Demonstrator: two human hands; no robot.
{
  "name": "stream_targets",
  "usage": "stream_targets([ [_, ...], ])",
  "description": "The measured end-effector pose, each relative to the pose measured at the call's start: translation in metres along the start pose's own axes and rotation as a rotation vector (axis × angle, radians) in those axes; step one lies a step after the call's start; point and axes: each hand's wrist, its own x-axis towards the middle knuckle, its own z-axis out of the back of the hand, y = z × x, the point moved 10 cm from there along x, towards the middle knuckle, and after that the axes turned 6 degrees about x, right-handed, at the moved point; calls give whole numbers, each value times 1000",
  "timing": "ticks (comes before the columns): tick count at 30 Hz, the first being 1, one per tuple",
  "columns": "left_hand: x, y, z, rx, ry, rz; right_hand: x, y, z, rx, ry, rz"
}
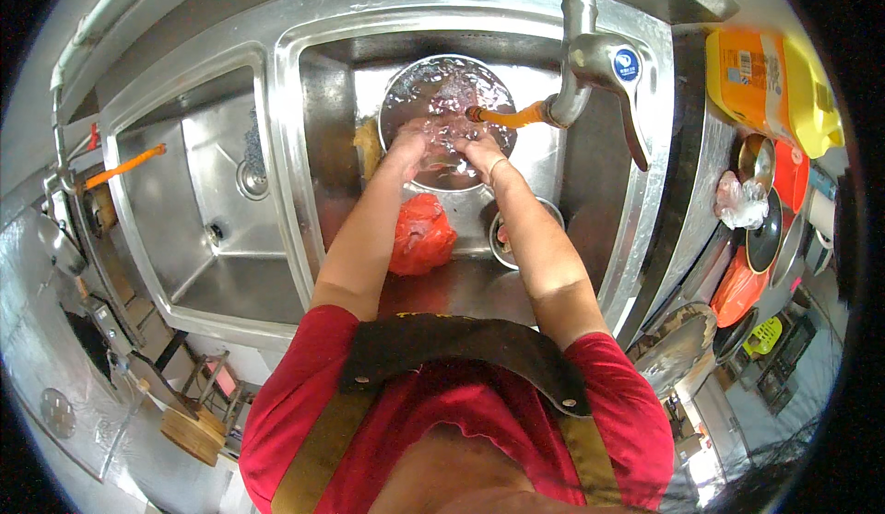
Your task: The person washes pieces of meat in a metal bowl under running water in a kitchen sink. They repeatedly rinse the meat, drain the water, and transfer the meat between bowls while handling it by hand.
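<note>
A round metal basin (449,190) full of rippling water stands in the right-hand sink. My left hand (411,149) reaches over its near left rim, and my right hand (482,154) is in at the near right. Water and glare hide the fingers of both, so whatever they touch beneath the surface is unclear. Above the basin hangs an orange hose (515,116) fixed to the metal tap (574,64). A red plastic bag (423,234) lies beside my left forearm. Under my right forearm, a smaller metal bowl (495,237) is partly covered; its contents are mostly hidden.
A yellowish-brown object (368,144) lies left of the basin. The left sink (207,147) holds a dark scouring pad (254,142) near its drain. Along the right counter stand a yellow plastic jug (774,85), a clear plastic bag (741,199) and several pans. The tap's lever (632,123) juts toward me.
</note>
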Motion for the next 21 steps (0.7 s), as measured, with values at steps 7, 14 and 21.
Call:
stream_targets([
  [7, -15, -8, -26, -134, 303, -41, -14, 2, -11, 415, 312, -30],
  [14, -12, -16, -16, -173, 269, -140, -28, 17, -9, 562, 399, 106],
  [21, -12, -13, -11, -118, 187, -154, -30, 20, -8, 532, 385, 178],
])
